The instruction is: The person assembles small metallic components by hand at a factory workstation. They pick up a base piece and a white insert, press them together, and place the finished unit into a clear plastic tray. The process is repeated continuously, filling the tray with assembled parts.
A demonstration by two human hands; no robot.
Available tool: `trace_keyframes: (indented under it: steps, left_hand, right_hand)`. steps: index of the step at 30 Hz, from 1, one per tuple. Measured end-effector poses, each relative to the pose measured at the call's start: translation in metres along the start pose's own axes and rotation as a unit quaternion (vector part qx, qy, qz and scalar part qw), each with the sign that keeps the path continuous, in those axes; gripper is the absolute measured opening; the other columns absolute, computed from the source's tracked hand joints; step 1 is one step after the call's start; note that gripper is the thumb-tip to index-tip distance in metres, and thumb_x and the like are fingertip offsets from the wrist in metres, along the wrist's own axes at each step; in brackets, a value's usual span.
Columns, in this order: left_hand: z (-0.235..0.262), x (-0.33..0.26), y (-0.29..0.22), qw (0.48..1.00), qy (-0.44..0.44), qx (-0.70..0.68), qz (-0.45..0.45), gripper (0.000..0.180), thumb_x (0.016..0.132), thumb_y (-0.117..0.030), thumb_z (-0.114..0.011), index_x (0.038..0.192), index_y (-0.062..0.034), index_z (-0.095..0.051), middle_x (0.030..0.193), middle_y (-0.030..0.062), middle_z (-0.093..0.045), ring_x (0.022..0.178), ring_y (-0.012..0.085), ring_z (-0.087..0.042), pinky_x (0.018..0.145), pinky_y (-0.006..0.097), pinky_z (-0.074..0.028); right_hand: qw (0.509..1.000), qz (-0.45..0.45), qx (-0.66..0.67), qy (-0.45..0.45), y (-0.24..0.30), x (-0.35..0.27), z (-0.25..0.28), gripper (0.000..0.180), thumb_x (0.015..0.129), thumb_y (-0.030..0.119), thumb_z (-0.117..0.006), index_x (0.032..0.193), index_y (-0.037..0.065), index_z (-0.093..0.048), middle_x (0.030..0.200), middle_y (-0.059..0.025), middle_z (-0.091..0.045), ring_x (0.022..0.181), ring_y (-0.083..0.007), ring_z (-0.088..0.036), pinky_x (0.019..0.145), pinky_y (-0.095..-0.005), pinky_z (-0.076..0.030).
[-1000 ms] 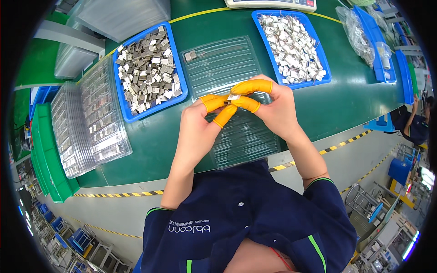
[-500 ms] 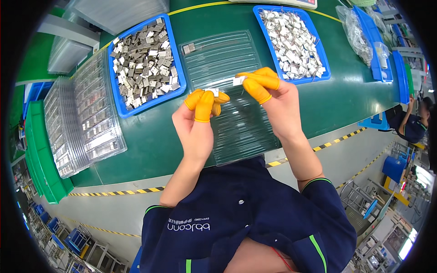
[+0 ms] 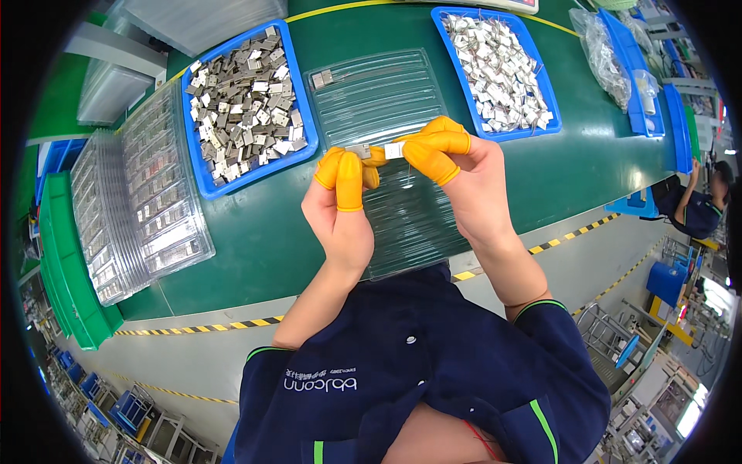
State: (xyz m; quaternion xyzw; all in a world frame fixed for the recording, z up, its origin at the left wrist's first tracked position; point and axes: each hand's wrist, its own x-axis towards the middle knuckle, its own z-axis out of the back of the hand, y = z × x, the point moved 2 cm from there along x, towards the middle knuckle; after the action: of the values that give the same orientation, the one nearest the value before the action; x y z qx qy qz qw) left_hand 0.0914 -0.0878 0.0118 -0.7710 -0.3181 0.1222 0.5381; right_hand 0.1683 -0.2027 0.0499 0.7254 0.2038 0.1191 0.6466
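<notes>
Above a clear ribbed plastic tray (image 3: pixel 379 104), my two hands meet with yellow finger covers on. In my left hand (image 3: pixel 338 197), a small silvery metal connector shell (image 3: pixel 363 151) is pinched between thumb and fingers. My right hand (image 3: pixel 464 166) grips a small white block (image 3: pixel 394 150) by its side, a thin lead hanging below it. The two pieces are close together, end to end; whether they touch I cannot tell. At the tray's far left corner lies a silvery connector (image 3: pixel 322 78) in a groove. My fingers partly hide both held pieces.
A blue bin (image 3: pixel 308 116) heaped with metal connector shells stands left, another blue bin (image 3: pixel 550 100) of white pieces with leads right. Stacked filled clear trays (image 3: pixel 166 193) and a green crate (image 3: pixel 66 263) are far left. Plastic bags (image 3: pixel 603 58) lie right. A co-worker (image 3: pixel 699 205) is beyond.
My hands have come together: the left moved slightly right with the metal connector shell, the right slightly left and down with the white block. The gap between the two pieces has narrowed.
</notes>
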Motion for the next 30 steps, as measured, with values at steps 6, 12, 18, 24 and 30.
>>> trace_keyframes:
  steps: [6, 12, 18, 24, 30]
  left_hand:
    - [-0.006, -0.006, -0.002, 0.996, 0.020, 0.071, -0.046, 0.017, 0.093, -0.008, -0.051, 0.098, 0.0068, -0.058, 0.086, 0.0069, -0.056, 0.069, 0.0105, -0.051, 0.062, 0.024, -0.041]
    - [-0.002, -0.001, 0.001, 0.985, 0.104, 0.136, -0.033, 0.014, 0.091, -0.006, -0.053, 0.095, 0.0068, -0.058, 0.086, 0.0070, -0.056, 0.068, 0.0121, -0.052, 0.061, 0.025, -0.043]
    - [-0.006, -0.002, -0.003, 0.964, 0.214, 0.007, 0.159, 0.018, 0.094, -0.012, -0.050, 0.095, 0.0038, -0.058, 0.081, 0.0052, -0.057, 0.072, 0.0094, -0.049, 0.066, 0.023, -0.040]
    - [-0.001, 0.004, -0.005, 0.915, 0.339, 0.114, 0.184, 0.019, 0.094, -0.013, -0.048, 0.087, 0.0014, -0.059, 0.080, 0.0040, -0.057, 0.072, 0.0107, -0.049, 0.067, 0.024, -0.040]
    - [0.004, 0.002, 0.000, 0.906, 0.298, 0.239, 0.184, 0.016, 0.092, -0.011, -0.050, 0.089, 0.0015, -0.060, 0.082, 0.0043, -0.057, 0.078, 0.0136, -0.050, 0.071, 0.027, -0.041]
  right_hand:
    - [1.000, 0.008, -0.017, -0.001, -0.004, 0.000, 0.000, 0.009, 0.076, 0.002, -0.068, 0.084, 0.000, -0.070, 0.080, -0.0034, -0.062, 0.081, -0.0128, -0.054, 0.076, -0.0263, -0.042]
    - [0.989, 0.063, -0.128, 0.032, 0.000, 0.003, 0.019, 0.008, 0.074, 0.001, -0.068, 0.082, 0.001, -0.070, 0.079, -0.0035, -0.062, 0.079, -0.0133, -0.055, 0.074, -0.0263, -0.042]
    - [0.993, 0.022, -0.087, 0.078, -0.004, 0.002, 0.040, 0.012, 0.070, -0.001, -0.071, 0.081, 0.000, -0.069, 0.076, -0.0044, -0.060, 0.076, -0.0136, -0.054, 0.071, -0.0261, -0.042]
    - [0.978, 0.027, -0.161, 0.133, 0.001, 0.002, 0.051, 0.012, 0.070, 0.001, -0.071, 0.081, 0.000, -0.069, 0.075, -0.0037, -0.058, 0.073, -0.0133, -0.053, 0.069, -0.0258, -0.042]
    - [0.967, 0.039, -0.224, 0.116, -0.003, 0.001, 0.044, 0.013, 0.069, 0.001, -0.072, 0.081, 0.001, -0.070, 0.074, -0.0036, -0.057, 0.071, -0.0131, -0.052, 0.066, -0.0250, -0.042]
